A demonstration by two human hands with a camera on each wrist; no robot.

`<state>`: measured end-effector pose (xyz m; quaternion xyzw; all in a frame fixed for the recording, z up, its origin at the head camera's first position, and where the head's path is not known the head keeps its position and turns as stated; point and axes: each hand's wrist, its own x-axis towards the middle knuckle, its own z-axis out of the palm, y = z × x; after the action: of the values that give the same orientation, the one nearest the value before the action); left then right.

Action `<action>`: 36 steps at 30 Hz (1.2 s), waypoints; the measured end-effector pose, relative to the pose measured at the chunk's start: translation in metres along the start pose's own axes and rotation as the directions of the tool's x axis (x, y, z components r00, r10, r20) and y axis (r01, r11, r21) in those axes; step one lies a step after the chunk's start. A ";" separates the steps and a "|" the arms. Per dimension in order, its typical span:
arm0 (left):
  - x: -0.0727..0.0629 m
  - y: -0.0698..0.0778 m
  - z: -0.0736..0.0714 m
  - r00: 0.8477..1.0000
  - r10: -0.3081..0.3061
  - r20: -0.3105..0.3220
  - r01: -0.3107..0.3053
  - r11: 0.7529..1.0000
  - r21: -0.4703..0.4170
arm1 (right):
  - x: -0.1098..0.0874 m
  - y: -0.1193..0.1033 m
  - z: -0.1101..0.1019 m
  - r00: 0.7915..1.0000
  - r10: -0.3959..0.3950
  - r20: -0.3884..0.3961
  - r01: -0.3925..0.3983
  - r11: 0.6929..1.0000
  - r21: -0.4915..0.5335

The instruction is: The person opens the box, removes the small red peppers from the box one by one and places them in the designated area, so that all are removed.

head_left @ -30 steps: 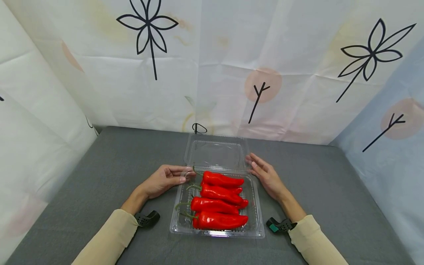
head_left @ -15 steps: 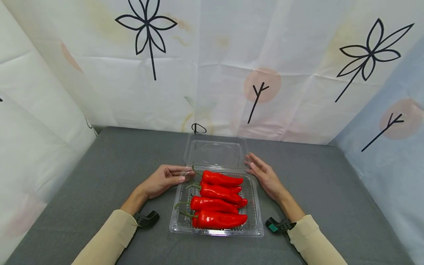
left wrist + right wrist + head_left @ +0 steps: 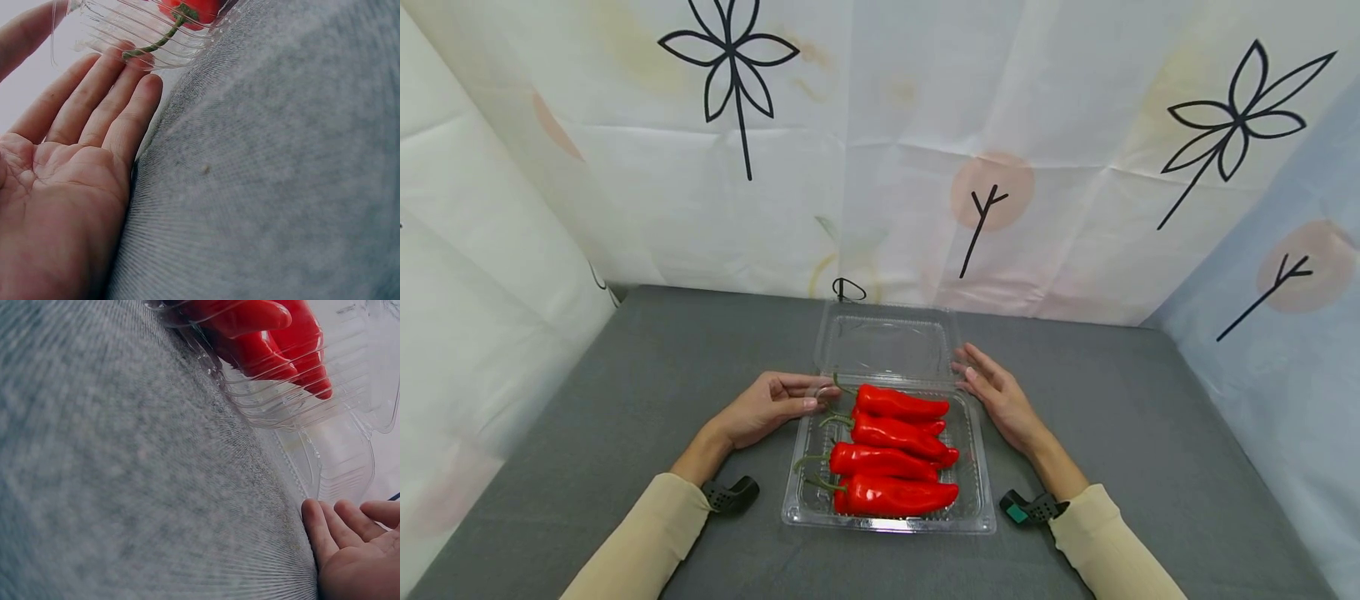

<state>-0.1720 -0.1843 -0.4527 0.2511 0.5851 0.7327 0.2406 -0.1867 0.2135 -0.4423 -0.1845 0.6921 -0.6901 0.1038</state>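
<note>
A clear plastic clamshell container (image 3: 977,500) lies on the table, its lid (image 3: 891,346) folded back flat. Several red peppers (image 3: 902,496) with green stems lie in the base, one behind another, tips to the right. At the base's back left corner is my left hand (image 3: 763,410); its straight fingers (image 3: 87,115) reach the ribbed wall below a pepper stem, thumb near the rim. On the other side, my right hand (image 3: 1003,404) lies with extended fingers (image 3: 320,531) beside the lid's right edge, near the hinge. Neither hand grips a pepper.
A grey cloth covers the table (image 3: 1112,417). White fabric (image 3: 910,225) with printed flowers hangs behind it and along both sides. A black wrist strap (image 3: 732,495) is on the left wrist, and another strap (image 3: 1033,508) with a green patch is on the right.
</note>
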 end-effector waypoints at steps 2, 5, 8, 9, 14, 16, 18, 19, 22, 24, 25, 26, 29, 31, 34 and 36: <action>0.000 -0.001 0.000 1.000 0.001 0.006 -0.001 1.000 -0.006 | -0.001 0.000 0.000 1.000 -0.003 -0.008 0.003 1.000 -0.007; 0.000 -0.001 0.000 1.000 0.001 0.009 -0.001 1.000 -0.006 | -0.001 -0.002 0.000 1.000 -0.009 -0.025 0.009 1.000 -0.013; 0.000 0.000 0.000 1.000 0.000 0.008 0.000 1.000 -0.001 | -0.002 -0.005 0.001 0.998 -0.006 -0.063 0.004 1.000 -0.029; 0.000 0.000 0.000 1.000 -0.001 0.009 0.001 1.000 -0.001 | -0.002 -0.006 0.001 0.997 -0.004 -0.077 0.001 0.999 -0.039; 0.001 0.001 0.001 1.000 -0.003 0.013 0.003 1.000 0.004 | -0.006 -0.020 -0.002 0.990 0.000 -0.144 -0.021 0.988 -0.150; 0.001 0.001 0.000 1.000 -0.004 0.013 0.004 1.000 0.007 | -0.009 -0.027 -0.003 0.986 -0.020 -0.166 -0.018 0.975 -0.223; 0.001 0.001 0.000 1.000 -0.003 0.012 0.003 1.000 0.006 | -0.012 -0.033 -0.004 0.982 -0.052 -0.179 -0.002 0.958 -0.286; 0.001 0.001 0.001 1.000 -0.002 0.011 0.002 1.000 0.006 | -0.014 -0.037 -0.004 0.980 -0.072 -0.183 0.011 0.948 -0.317; 0.000 0.001 0.001 1.000 0.001 0.012 -0.001 1.000 0.007 | -0.018 -0.046 -0.002 0.977 -0.141 -0.158 0.072 0.923 -0.379; -0.001 0.002 0.001 1.000 0.003 0.012 -0.003 1.000 0.011 | -0.020 -0.051 0.002 0.975 -0.188 -0.119 0.124 0.903 -0.411; -0.001 0.001 0.001 1.000 0.002 0.011 -0.003 1.000 0.012 | -0.021 -0.053 0.004 0.974 -0.203 -0.099 0.144 0.896 -0.420; -0.001 0.001 0.001 1.000 0.002 0.011 -0.002 1.000 0.014 | -0.022 -0.055 0.007 0.973 -0.219 -0.077 0.167 0.890 -0.423; -0.001 0.001 0.001 1.000 0.000 0.010 0.000 1.000 0.022 | -0.025 -0.059 0.017 0.972 -0.237 -0.014 0.209 0.883 -0.419; -0.001 0.001 0.001 1.000 -0.002 0.011 0.001 1.000 0.027 | -0.026 -0.061 0.026 0.972 -0.233 0.035 0.226 0.882 -0.413; -0.001 0.000 0.000 1.000 -0.005 0.012 0.004 1.000 0.024 | -0.029 -0.062 0.037 0.972 -0.203 0.116 0.233 0.891 -0.391; 0.000 0.000 0.000 1.000 -0.006 0.012 0.006 1.000 0.020 | -0.030 -0.063 0.044 0.969 -0.181 0.166 0.231 0.898 -0.373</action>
<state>-0.1718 -0.1846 -0.4529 0.2563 0.5915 0.7246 0.2438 -0.1344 0.1863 -0.3843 -0.3172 0.7839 -0.5325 0.0352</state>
